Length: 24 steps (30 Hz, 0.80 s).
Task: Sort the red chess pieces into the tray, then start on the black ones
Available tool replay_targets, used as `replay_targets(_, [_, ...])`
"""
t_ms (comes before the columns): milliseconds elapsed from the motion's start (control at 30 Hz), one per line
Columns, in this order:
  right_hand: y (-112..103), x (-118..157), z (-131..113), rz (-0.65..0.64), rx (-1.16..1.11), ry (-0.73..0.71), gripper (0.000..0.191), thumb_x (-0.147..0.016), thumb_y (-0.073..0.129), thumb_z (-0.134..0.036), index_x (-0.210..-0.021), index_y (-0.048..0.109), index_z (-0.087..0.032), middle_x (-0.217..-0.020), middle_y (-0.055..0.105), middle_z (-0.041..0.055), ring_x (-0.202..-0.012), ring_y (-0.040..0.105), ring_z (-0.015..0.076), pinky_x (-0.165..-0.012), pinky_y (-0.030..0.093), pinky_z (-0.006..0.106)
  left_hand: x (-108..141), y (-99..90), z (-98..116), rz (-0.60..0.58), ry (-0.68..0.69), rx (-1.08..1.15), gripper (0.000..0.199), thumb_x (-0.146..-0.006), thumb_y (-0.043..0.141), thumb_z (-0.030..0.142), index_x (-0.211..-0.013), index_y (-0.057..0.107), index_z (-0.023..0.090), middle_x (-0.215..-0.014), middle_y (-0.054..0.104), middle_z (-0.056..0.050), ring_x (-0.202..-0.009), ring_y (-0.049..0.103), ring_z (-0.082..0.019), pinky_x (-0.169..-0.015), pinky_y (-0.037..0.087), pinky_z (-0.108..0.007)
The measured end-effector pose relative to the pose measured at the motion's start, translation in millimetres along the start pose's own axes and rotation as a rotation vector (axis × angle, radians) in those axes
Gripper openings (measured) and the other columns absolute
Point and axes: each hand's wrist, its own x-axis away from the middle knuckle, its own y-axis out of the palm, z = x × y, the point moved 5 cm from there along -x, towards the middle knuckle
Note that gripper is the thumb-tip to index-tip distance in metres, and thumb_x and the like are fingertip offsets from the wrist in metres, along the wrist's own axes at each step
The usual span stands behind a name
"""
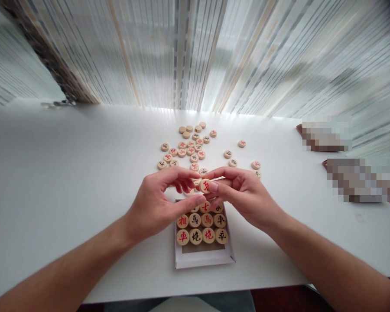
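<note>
Disc [204, 186], one, red-marked, pinched between thumb and fingers of my right hand [247, 190], raised near the far end of one open box [201, 260]. My left hand [159, 195] curves beside it, thumb apart from fingers; contact, cannot tell. Box: two near rows [208, 235], four discs each, four red, four black. Farther along the bench [68, 151], five blank-topped discs [186, 134].

Striped curtain [195, 56] behind a white table [68, 173], two pixelated brown-edged objects [357, 182] at right.
</note>
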Motion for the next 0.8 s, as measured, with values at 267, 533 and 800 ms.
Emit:
replay_targets(267, [8.7,2.6,-1.6,-0.055,-0.028,0.007,0.026,-0.091,0.09,-0.034,-0.104,0.077,-0.016,-0.079,0.085,0.005,-0.066,0.081,0.0151,-0.063,0.067,0.021,3.6,1.3,2.7,0.012,0.053,-0.022,0.023,-0.089,0.09,0.026,-0.11,0.083,0.023,-0.092,0.076,-0.001,-0.08,0.068,-0.014,-0.075,0.058,-0.03])
replay_targets(533, [4.8,1.0,-2.7,-0.02,0.002,-0.043,0.019,-0.09,0.091,-0.03,-0.089,0.08,-0.015,-0.073,0.082,0.004,-0.063,0.078,0.011,-0.059,0.062,0.014,5.0,6.2,5.9,-0.016,0.052,-0.005,0.021,-0.09,0.088,0.02,-0.111,0.085,0.024,-0.088,0.077,-0.001,-0.075,0.069,-0.014,-0.073,0.058,-0.029])
replay_targets(800, [2.7,0.4,-2.6,0.02,0.007,-0.069,0.017,-0.083,0.096,-0.029,-0.085,0.084,-0.018,-0.071,0.08,0.0019,-0.063,0.074,0.0105,-0.061,0.061,0.017,6.4,7.1,3.5,0.001,-0.039,0.095,0.024,-0.091,0.084,0.016,-0.113,0.087,0.024,-0.102,0.085,-0.003,-0.092,0.079,-0.017,-0.078,0.064,-0.026])
